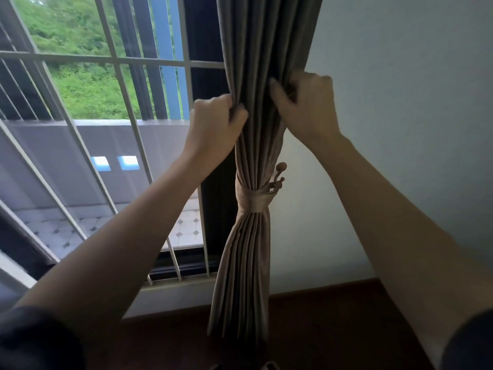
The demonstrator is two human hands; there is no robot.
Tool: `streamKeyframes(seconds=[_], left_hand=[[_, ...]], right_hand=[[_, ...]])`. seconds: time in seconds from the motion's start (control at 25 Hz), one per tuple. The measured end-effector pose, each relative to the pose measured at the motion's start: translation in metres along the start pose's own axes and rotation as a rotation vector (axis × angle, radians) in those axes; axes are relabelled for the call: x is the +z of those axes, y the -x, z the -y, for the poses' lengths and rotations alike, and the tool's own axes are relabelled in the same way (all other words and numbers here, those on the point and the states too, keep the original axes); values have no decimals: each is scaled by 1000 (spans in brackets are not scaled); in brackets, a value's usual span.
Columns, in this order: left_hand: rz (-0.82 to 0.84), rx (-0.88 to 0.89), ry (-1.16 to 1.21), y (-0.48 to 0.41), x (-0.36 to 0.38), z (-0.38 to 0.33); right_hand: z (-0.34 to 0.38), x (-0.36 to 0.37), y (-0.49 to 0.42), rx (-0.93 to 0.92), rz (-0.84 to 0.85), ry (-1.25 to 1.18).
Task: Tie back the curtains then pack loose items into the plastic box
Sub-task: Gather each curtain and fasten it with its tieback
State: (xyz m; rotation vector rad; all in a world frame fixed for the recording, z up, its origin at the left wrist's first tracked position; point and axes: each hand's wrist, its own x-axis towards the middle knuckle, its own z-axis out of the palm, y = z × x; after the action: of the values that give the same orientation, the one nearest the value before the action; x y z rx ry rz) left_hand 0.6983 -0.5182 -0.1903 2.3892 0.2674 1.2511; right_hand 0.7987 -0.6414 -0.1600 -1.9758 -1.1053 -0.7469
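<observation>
The curtain [253,62] hangs at the right edge of the window, against the white wall [413,102], already bunched into one column of pleats. A fabric tie-back [253,201] cinches it lower down, looped toward a small hook with round knobs [278,177] on the wall side. Below the tie the pleats fan out toward the dark floor [333,316].

Handling, as a judgement: soft, limp cloth, thick-looking and probably a bit heavy for its bulk, not fragile, not slippery. It folds where pushed and will not hold a shape unless bound. Best held by pinching whole pleats near the outer edges of the bundle, above the tie, where the folds are still loose enough to shift. Pulling hard risks dragging the tie-back off the hook.

Left hand [216,121]: raised at about chest-to-head height, arm extended up from lower left, grip clamped on the left edge pleats of the curtain, thumb in front, fingers curled around behind.

Right hand [306,108]: slightly higher, arm coming up from lower right, wrist bent inward, grip closed on pleats at the right side, fingers tucked into the folds, thumb pointing left across the front.

Both hands are well above the tie-back, not touching it. Looks like neatening the pleats on a curtain already tied. Window grille [120,60] is to the left, greenery outside. No plastic box or loose items in view; packing step not started, by my read.
</observation>
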Motion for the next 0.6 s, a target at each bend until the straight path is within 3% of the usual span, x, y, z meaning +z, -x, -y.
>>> streamKeyframes(seconds=[0.24, 0.36, 0.44, 0.52, 0.6], left_hand=[[-17, -13, -54, -6, -3, 1], [-117, -27, 167, 5, -12, 3], [-125, -139, 330, 28, -3, 22], [118, -278, 189, 69, 20, 58], [605, -342, -32, 123, 51, 89]], right_hand=[[12, 7, -2, 0, -50, -38], [8, -8, 8, 73, -254, -354], [-13, 0, 37, 216, -326, -503], [-50, 29, 92, 408, -158, -275], [-81, 63, 156, 585, 347, -30]])
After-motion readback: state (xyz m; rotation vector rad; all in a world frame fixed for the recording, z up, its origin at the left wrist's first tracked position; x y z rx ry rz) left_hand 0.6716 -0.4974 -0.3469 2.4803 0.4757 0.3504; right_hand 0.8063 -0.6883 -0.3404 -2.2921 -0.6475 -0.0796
